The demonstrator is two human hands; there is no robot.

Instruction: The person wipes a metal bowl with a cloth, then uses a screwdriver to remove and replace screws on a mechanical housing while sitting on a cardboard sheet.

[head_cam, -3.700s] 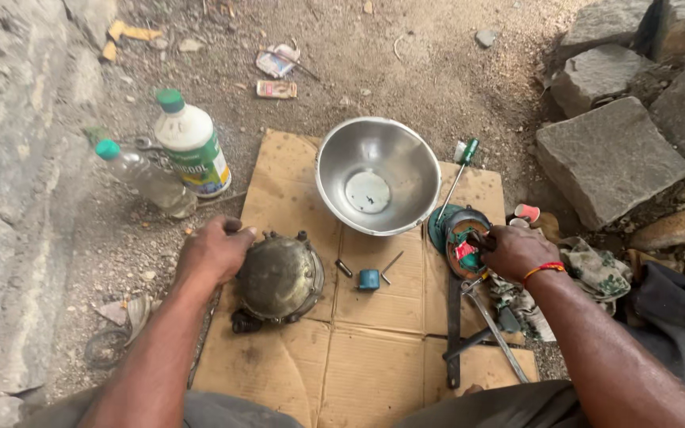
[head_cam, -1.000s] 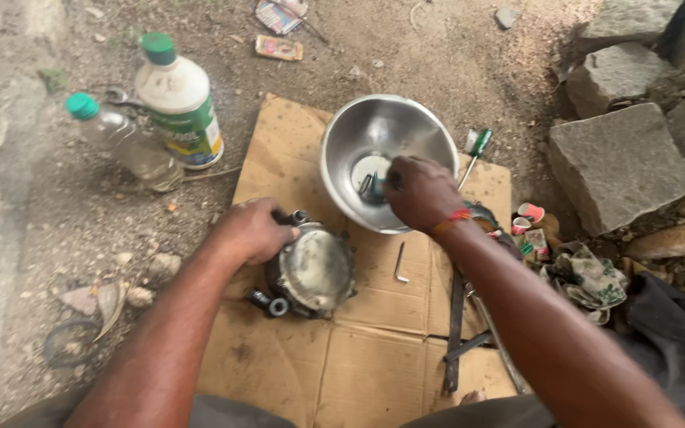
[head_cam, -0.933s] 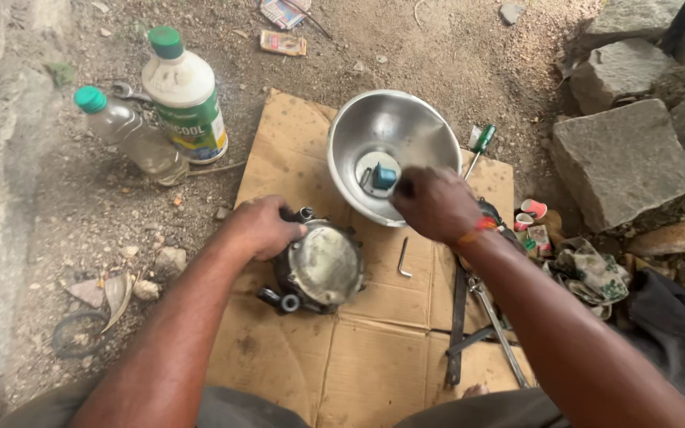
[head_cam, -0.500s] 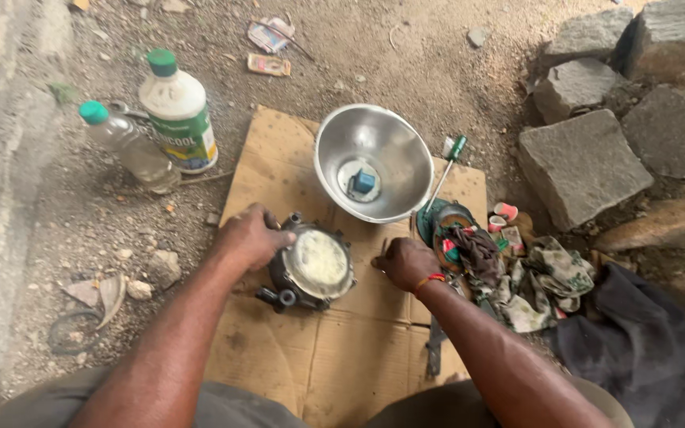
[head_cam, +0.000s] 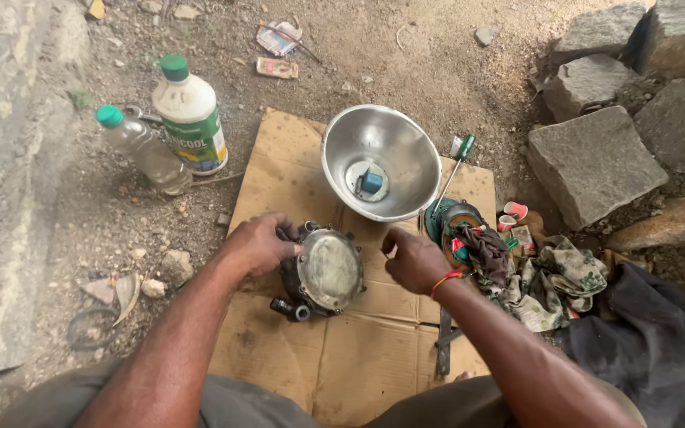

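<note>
Left hand (head_cam: 259, 242) grips the left edge of a round metal housing (head_cam: 325, 271), fingers curled on its rim; housing stands tilted on the cardboard sheet (head_cam: 358, 364), domed face toward the camera, small port at lower left. Right hand (head_cam: 414, 260) sits just right of the housing, not touching it, fingers loosely curled; cannot tell if anything is pinched. Steel bowl (head_cam: 380, 161) behind, w/ a small blue part (head_cam: 372, 181) inside. Green-handled screwdriver (head_cam: 455, 162) beside the bowl. Two plastic bottles (head_cam: 170, 131) on dirt at left. Rags (head_cam: 549, 273) at right
</note>
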